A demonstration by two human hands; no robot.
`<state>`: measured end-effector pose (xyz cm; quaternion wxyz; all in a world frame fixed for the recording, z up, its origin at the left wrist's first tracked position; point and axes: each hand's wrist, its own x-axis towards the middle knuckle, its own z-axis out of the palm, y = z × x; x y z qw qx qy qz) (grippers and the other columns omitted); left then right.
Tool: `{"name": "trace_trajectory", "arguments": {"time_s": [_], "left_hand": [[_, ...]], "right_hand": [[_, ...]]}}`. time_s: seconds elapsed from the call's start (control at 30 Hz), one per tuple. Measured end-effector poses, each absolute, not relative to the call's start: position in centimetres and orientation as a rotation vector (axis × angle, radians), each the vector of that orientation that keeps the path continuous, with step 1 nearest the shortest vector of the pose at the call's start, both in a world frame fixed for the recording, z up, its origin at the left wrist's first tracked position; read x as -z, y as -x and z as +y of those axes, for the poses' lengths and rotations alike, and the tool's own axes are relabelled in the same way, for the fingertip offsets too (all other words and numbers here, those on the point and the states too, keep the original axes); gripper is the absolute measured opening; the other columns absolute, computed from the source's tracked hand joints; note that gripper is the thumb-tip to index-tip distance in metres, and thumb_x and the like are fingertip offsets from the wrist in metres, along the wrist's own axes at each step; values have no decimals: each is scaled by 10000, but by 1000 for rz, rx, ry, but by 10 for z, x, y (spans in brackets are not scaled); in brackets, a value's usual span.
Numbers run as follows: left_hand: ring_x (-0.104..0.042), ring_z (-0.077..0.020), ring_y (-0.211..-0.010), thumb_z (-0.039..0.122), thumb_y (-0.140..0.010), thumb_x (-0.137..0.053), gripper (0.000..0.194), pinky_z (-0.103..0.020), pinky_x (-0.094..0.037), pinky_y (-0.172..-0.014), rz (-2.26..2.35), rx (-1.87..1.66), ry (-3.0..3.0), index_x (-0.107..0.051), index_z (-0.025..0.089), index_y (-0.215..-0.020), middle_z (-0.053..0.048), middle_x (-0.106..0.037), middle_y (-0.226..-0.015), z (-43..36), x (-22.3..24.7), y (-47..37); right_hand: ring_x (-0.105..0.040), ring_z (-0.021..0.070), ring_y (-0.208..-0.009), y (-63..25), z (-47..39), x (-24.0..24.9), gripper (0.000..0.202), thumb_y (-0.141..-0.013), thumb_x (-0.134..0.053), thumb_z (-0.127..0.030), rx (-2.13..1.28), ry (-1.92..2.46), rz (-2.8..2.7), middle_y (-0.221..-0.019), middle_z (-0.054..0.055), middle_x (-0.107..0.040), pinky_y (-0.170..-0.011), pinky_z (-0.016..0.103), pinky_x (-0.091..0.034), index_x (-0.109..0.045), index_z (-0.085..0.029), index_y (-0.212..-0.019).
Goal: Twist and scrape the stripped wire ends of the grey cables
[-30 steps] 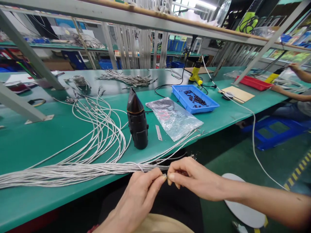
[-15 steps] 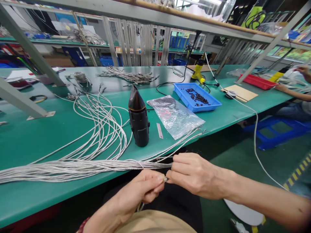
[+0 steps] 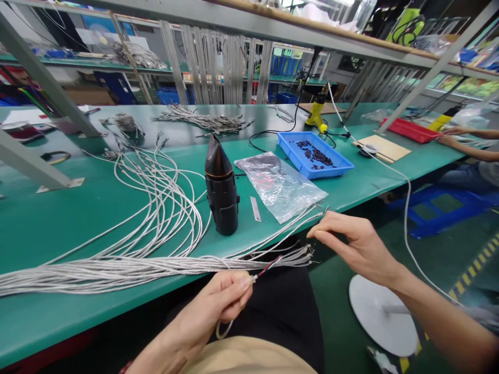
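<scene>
My left hand [image 3: 230,296] pinches a white cable [image 3: 224,330] close to its stripped end, where thin red and pale wires [image 3: 268,267] stick out to the right. The cable loops down below the fingers. My right hand [image 3: 351,241] is held apart, off the table edge, with thumb and forefinger drawn together; whatever may be between the fingertips is hidden or too small. Just left of it lie the frayed ends of a long bundle of white cables [image 3: 156,270], which runs along the table's front edge.
A black cylinder with a pointed top [image 3: 222,192] stands upright on the green table [image 3: 97,213]. Beside it lie a clear plastic bag [image 3: 284,187], a small ruler-like strip [image 3: 255,209] and a blue tray [image 3: 315,171] holding small black pieces. Another person's hands [image 3: 448,137] are at the far right.
My right hand has moved away from the left, rightward and up. Coloured wires now show at the cable end. My left hand has shifted slightly left, still holding the cable.
</scene>
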<state>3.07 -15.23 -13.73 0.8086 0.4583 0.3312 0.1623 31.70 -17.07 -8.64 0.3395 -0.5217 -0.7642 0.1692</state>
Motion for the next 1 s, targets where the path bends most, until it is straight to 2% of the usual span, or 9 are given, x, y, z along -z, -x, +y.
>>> {"name": "trace_trajectory", "arguments": {"time_s": [0.17, 0.4, 0.67, 1.0], "left_hand": [[-120, -102, -497, 456, -966, -445, 407, -287, -87, -511, 729, -338, -1009, -490, 164, -685, 82, -253, -489, -154, 136, -38], [-137, -104, -513, 454, -962, -476, 380, -287, -103, -523, 750, -336, -1039, -518, 163, -721, 81, -267, -517, -159, 141, -41], [-138, -102, -520, 498, -937, -509, 388, -269, -106, -510, 808, -352, -982, -527, 163, -741, 84, -271, -532, -159, 144, -43], [-152, -102, -525, 532, -926, -509, 401, -230, -173, -502, 815, -356, -986, -524, 171, -751, 83, -272, -539, -158, 150, -42]], "right_hand": [[-599, 139, -722, -304, -176, 100, 254, -962, -536, -314, -946, 1337, -1679, -825, 47, -659, -657, 247, -496, -737, -171, -1025], [-631, 131, -725, -290, -181, 117, 159, -834, -723, -285, -1303, 1182, -1304, -818, 41, -708, -682, 245, -533, -760, -167, -935], [-640, 120, -662, -281, -183, 117, 121, -767, -778, -248, -1324, 1162, -1175, -772, 38, -725, -634, 235, -544, -755, -158, -845], [-657, 159, -687, -280, -186, 120, 118, -720, -804, -249, -1039, 1301, -1298, -717, 30, -709, -657, 267, -541, -744, -160, -768]]}}
